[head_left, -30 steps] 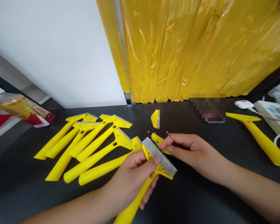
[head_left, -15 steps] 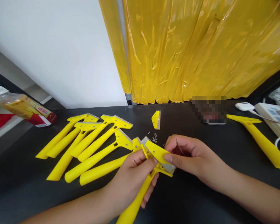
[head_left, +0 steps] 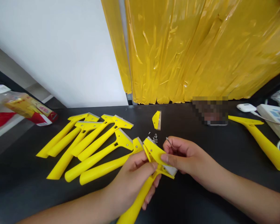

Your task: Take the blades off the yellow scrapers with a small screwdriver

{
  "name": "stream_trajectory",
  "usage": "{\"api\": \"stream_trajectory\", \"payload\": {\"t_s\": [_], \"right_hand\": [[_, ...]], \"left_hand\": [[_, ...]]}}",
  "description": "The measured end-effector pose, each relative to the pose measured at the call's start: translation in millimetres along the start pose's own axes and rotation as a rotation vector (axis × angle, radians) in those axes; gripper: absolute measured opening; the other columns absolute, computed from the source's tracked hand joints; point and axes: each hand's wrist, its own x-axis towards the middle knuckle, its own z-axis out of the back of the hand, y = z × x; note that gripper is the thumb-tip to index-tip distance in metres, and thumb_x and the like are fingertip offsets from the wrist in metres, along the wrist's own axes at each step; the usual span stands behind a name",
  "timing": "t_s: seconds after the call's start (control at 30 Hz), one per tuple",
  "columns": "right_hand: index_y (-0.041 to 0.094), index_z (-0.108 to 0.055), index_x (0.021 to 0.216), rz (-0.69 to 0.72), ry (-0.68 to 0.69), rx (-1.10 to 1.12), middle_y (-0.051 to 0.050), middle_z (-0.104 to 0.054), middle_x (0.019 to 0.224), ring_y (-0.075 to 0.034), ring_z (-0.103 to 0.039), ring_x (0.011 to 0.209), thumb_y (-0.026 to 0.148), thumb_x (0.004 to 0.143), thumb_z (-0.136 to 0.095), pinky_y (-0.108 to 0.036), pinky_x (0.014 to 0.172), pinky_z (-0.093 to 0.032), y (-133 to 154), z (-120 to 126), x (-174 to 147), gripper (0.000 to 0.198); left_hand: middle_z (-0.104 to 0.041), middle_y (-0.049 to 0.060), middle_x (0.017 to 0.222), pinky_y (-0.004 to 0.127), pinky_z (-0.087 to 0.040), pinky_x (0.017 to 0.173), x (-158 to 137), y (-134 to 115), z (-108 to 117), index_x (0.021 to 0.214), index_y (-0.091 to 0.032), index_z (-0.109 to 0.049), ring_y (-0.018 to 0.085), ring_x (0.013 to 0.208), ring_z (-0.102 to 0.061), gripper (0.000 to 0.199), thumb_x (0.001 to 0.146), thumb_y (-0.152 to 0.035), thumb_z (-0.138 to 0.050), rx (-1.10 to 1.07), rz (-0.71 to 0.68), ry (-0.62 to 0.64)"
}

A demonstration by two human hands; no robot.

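My left hand (head_left: 133, 174) is wrapped round the neck of a yellow scraper (head_left: 135, 202), whose handle points down toward me. A grey metal blade (head_left: 171, 170) lies along its head. Between thumb and fingers my right hand (head_left: 189, 155) pinches a yellow cover plate (head_left: 154, 150), tilted over that head and blade. A thin metal tool (head_left: 168, 141) pokes out from my right fingers; its full shape is hidden. Just beyond the hands lie several small screws and nuts (head_left: 155, 139). Further back is another yellow cover plate (head_left: 156, 120) with a blade along its edge.
Several yellow scrapers (head_left: 96, 163) lie side by side on the black table (head_left: 189, 205) at left. One more scraper (head_left: 259, 137) rests at right, near a power strip (head_left: 273, 116) and a white charger (head_left: 246, 108). A bottle (head_left: 29, 107) lies at far left.
The cover plate in my right hand has shifted slightly left and down, lying closer over the scraper head. Less of the blade's upper end shows. My left hand keeps its hold.
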Motion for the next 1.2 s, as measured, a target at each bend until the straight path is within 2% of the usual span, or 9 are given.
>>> {"api": "stream_trajectory", "payload": {"t_s": [0.17, 0.33, 0.57, 0.8, 1.07, 1.2], "right_hand": [[0.018, -0.059, 0.081, -0.024, 0.048, -0.029, 0.006, -0.051, 0.072, -0.009, -0.043, 0.067, 0.052, 0.073, -0.097, -0.023, 0.062, -0.036, -4, -2, 2, 0.051], [0.018, -0.059, 0.080, -0.023, 0.048, -0.055, 0.007, -0.049, 0.072, -0.009, -0.040, 0.068, 0.046, 0.078, -0.095, -0.023, 0.062, -0.033, -4, -2, 2, 0.046], [0.019, -0.064, 0.086, 0.010, 0.078, -0.056, 0.006, -0.054, 0.074, -0.008, -0.036, 0.062, 0.051, 0.090, -0.083, -0.024, 0.055, -0.027, 0, 4, 1, 0.037], [0.018, -0.066, 0.087, 0.027, 0.089, -0.085, 0.004, -0.058, 0.077, -0.011, -0.046, 0.071, 0.046, 0.089, -0.085, -0.025, 0.064, -0.036, -4, 8, 2, 0.035], [0.019, -0.065, 0.089, 0.062, 0.074, -0.148, 0.005, -0.055, 0.077, -0.010, -0.041, 0.069, 0.048, 0.097, -0.076, -0.026, 0.063, -0.034, -4, 10, 0, 0.032], [0.019, -0.066, 0.090, 0.097, 0.054, -0.206, 0.003, -0.058, 0.079, -0.012, -0.045, 0.073, 0.046, 0.101, -0.070, -0.027, 0.067, -0.036, -2, 11, 1, 0.030]], "left_hand": [[-0.061, -0.003, 0.067, 0.012, -0.043, 0.033, -1, -1, -2, 0.090, -0.019, -0.064, 0.006, 0.039, -0.051, 0.026, 0.100, -0.042, -0.063, -0.008, -0.028, -0.010], [-0.062, -0.004, 0.063, 0.013, -0.041, 0.030, 1, -1, -5, 0.088, -0.020, -0.062, 0.007, 0.036, -0.050, 0.033, 0.100, -0.051, -0.065, 0.013, 0.000, -0.060], [-0.065, -0.003, 0.064, 0.013, -0.041, 0.031, 1, -4, -4, 0.082, -0.021, -0.057, 0.006, 0.035, -0.051, 0.035, 0.101, -0.049, -0.065, -0.014, 0.015, -0.100], [-0.064, -0.005, 0.065, 0.013, -0.042, 0.031, 0, -1, -3, 0.084, -0.021, -0.057, 0.006, 0.035, -0.051, 0.036, 0.101, -0.051, -0.066, 0.000, 0.002, -0.086], [-0.063, -0.005, 0.065, 0.013, -0.041, 0.030, 3, -5, -3, 0.082, -0.020, -0.057, 0.006, 0.035, -0.051, 0.033, 0.101, -0.046, -0.066, 0.016, 0.003, -0.101], [-0.064, -0.005, 0.066, 0.013, -0.041, 0.031, 3, -7, -4, 0.080, -0.020, -0.058, 0.006, 0.035, -0.051, 0.033, 0.100, -0.045, -0.066, 0.026, -0.001, -0.113]]}}
